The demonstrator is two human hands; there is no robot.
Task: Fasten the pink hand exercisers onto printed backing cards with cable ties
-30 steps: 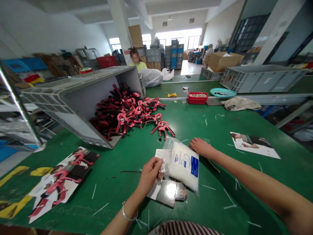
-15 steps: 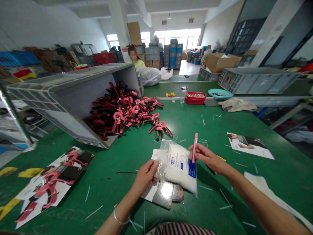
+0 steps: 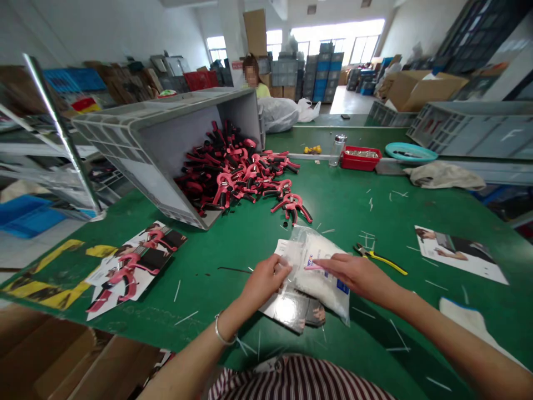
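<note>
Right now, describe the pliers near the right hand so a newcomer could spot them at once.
On the green workbench, find the right hand over the clear plastic bag. Just beyond it lie the pliers, their yellow handles standing out among thin white strips.

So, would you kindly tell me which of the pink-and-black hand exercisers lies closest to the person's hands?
It is the hand exerciser at the heap's front edge, just beyond the plastic bag; the others lie farther back, toward the tipped grey crate.
</note>
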